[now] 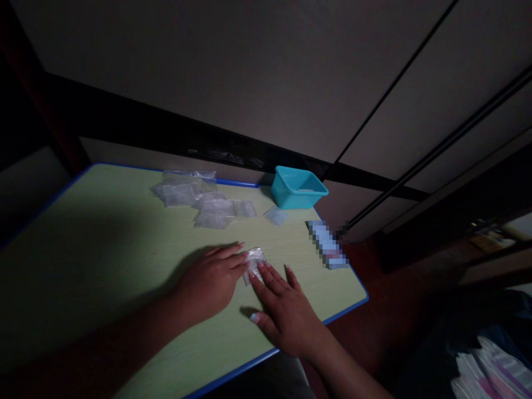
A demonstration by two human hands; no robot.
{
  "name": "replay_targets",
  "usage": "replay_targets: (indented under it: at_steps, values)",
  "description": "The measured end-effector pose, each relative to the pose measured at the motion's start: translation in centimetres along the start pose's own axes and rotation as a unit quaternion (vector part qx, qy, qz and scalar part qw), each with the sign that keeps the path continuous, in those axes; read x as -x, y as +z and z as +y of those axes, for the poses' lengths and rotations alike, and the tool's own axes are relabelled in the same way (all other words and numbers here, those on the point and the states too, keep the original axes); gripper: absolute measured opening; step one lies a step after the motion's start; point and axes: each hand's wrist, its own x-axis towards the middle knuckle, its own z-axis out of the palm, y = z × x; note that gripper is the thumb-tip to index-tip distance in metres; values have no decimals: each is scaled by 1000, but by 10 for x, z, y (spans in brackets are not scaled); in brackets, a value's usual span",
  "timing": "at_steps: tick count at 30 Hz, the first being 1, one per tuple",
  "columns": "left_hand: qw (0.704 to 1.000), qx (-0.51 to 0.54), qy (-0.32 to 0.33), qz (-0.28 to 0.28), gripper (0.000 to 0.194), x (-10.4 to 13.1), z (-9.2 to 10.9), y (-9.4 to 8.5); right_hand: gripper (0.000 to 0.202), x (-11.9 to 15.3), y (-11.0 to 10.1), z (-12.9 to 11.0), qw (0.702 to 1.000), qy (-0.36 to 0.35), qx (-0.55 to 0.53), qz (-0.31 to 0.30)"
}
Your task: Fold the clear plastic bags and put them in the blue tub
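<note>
Clear, crinkled plastic shows between the fingertips in the head view: a small packet (255,256) lies on the pale green tabletop (124,221), near the blue-edged side closest to the person; the left hand (216,282) reaches in with extended fingers, their tips touching the packet's left edge, though whether the thumb pinches it from below I cannot tell; the right hand (286,310) is spread, palm down, its fingertips resting on the packet's lower right part, its thumb held out to the side; farther back lies a loose, overlapping heap of clear bags (214,210); right of it sits a small bluish packet (276,215), just in front of a turquoise tub (295,199); nearer the table's right edge lies a bluish oblong item (326,244), blurred into blocks; dark grey panels (249,72) stand behind the table
</note>
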Motion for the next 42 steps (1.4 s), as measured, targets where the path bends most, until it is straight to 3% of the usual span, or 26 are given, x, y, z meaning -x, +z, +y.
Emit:
replay_targets:
  at_steps: [9, 17, 25, 30, 42]
  values:
    - [999, 17, 34, -21, 47, 1, -6, 10, 67, 3, 3, -2, 999, 0, -5, 40]
    - [999, 2, 45, -22, 47, 3, -8, 16, 67, 1, 1, 1, 999, -17, -32, 16]
    - [998, 46, 51, 3, 49, 0, -5, 7, 69, 0, 4, 2, 999, -22, -39, 21]
    - [988, 87, 114, -58, 52, -4, -3, 3, 69, 0, 5, 2, 998, -20, -53, 25]
    - [987, 38, 109, -116, 55, -3, -4, 8, 70, 0, 4, 2, 997, -25, -72, 27]
